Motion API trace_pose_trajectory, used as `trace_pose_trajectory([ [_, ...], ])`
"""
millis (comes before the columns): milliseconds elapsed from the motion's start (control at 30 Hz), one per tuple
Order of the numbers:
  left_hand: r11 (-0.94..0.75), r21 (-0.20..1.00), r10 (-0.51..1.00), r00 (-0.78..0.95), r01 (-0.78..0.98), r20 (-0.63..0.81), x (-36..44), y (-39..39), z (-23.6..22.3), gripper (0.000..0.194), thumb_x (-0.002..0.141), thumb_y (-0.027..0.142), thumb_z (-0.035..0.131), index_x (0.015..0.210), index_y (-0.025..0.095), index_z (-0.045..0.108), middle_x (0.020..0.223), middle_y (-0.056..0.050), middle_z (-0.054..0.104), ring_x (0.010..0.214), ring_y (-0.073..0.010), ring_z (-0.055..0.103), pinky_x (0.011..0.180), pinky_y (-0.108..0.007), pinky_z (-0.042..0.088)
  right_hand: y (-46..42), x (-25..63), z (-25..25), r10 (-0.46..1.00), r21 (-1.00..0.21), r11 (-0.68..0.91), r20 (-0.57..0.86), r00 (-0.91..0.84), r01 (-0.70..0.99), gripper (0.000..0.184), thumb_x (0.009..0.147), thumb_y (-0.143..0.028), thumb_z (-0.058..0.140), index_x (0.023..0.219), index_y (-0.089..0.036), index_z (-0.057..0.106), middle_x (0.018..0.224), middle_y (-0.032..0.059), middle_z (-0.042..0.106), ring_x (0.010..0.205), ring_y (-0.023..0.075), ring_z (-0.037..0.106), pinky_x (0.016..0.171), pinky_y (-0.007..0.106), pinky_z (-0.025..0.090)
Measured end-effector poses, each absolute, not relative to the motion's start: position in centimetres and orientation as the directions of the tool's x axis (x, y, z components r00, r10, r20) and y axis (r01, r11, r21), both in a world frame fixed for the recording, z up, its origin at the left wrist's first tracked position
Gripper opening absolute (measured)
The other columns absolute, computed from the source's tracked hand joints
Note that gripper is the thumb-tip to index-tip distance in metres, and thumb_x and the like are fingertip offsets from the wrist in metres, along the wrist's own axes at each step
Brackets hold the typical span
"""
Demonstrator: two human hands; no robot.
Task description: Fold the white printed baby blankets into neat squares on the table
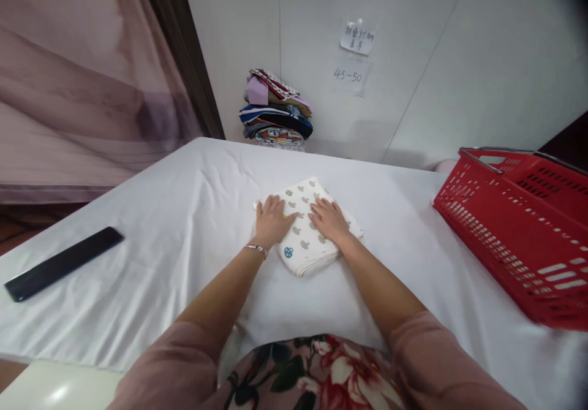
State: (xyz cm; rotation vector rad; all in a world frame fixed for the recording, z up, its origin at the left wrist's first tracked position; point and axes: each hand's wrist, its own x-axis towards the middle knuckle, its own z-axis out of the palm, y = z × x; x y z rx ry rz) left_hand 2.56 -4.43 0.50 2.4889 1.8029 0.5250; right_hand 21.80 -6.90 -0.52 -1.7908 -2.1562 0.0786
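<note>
A folded white cloth (305, 238) lies in the middle of the table, printed with grey mushroom shapes and a few green and blue ones. Several layers show along its near edge. My left hand (272, 220) rests on the cloth's left side with the fingers stretched out. On its right side lies my right hand (329, 219), palm down and fingers spread. Both hands press flat on top, and neither grasps the fabric. What the palms cover is hidden.
A red plastic basket (505, 226) with a metal handle stands at the right. A long dark flat object (64, 263) lies at the left on the white tablecloth (184, 263). Behind the table rises a stack of folded clothes (278, 110). Paper notes (351, 76) hang on the wall.
</note>
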Motion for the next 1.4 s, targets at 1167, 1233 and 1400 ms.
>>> trace_pose_trajectory([
  [1167, -0.283, 0.334, 0.932, 0.175, 0.899, 0.318, 2.3, -4.6, -0.7, 0.053, 0.087, 0.048, 0.037, 0.130, 0.018, 0.047, 0.144, -0.009, 0.039, 0.138, -0.0274, 0.024, 0.113, -0.051, 0.013, -4.1, 20.3, 0.0, 0.974, -0.154, 0.198, 0.143, -0.176, 0.968, 0.049, 0.094, -0.048, 0.030, 0.137, -0.027, 0.039, 0.150, 0.0059, 0.029, 0.138, 0.0228, 0.021, 0.110, 0.047, 0.014],
  [1233, -0.283, 0.337, 0.933, 0.175, 0.898, 0.316, 2.3, -4.6, -0.7, 0.053, 0.086, 0.048, 0.038, 0.129, 0.020, 0.048, 0.144, -0.009, 0.039, 0.138, -0.0273, 0.024, 0.113, -0.051, 0.013, -4.2, 20.3, 0.1, 0.975, -0.155, 0.195, 0.142, -0.174, 0.969, 0.049, 0.094, -0.048, 0.031, 0.137, -0.027, 0.039, 0.150, 0.0060, 0.029, 0.138, 0.0228, 0.021, 0.110, 0.047, 0.013],
  [1400, -0.293, 0.348, 0.929, 0.178, 0.891, 0.324, 2.1, -4.7, -0.5, 0.051, 0.087, 0.047, 0.038, 0.129, 0.020, 0.048, 0.144, -0.009, 0.040, 0.138, -0.0270, 0.024, 0.112, -0.052, 0.014, -4.4, 20.2, 0.2, 0.974, -0.136, 0.195, 0.146, -0.175, 0.971, 0.048, 0.094, -0.048, 0.030, 0.137, -0.028, 0.039, 0.150, 0.0053, 0.030, 0.137, 0.0228, 0.022, 0.109, 0.047, 0.015],
])
